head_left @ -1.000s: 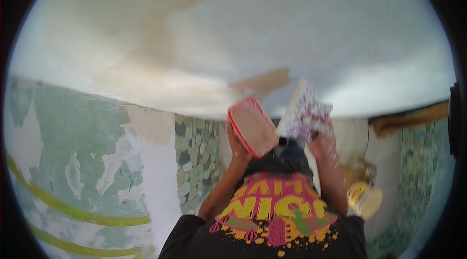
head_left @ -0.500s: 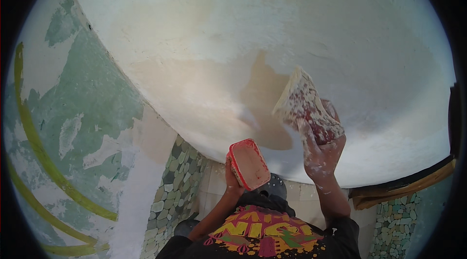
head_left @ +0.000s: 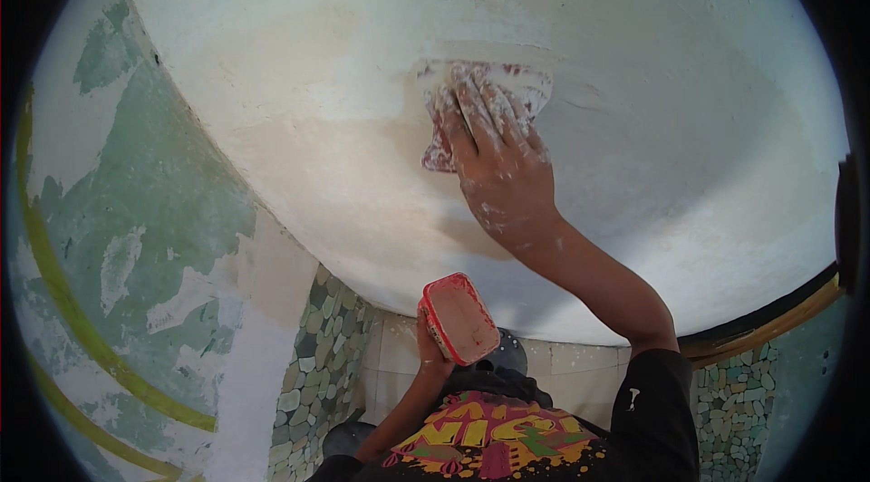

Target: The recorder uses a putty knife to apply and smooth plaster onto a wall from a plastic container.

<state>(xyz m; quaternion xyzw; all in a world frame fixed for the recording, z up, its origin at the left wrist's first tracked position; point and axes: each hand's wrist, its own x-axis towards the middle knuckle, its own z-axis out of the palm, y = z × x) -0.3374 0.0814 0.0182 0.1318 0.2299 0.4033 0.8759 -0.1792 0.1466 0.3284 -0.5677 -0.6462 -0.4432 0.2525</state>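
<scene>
My right hand (head_left: 498, 142), smeared with white paste, presses a red putty spreader (head_left: 439, 156) against the curved white wall (head_left: 299, 147). Its fingers lie over the blade, whose wide edge points up and away from me. Paste coats much of the spreader. Low in front of my chest, my left hand (head_left: 431, 344) grips a red-rimmed rectangular plastic tub (head_left: 464, 323) from its left side. Pale pinkish putty covers the inside of the tub, and smears cling to its rim. Damp-looking beige patches show on the wall around the spreader.
On the left stands a patchy green and white wall (head_left: 163, 201) with curved yellow-green bands (head_left: 82, 328). Strips of green pebble stone (head_left: 313, 346) run along the floor on both sides. A brown-edged dark ledge (head_left: 770, 328) borders the wall's lower right.
My right hand has swung up and to the left, bringing the spreader from mid-air onto the wall. The tub in my left hand has shifted slightly lower.
</scene>
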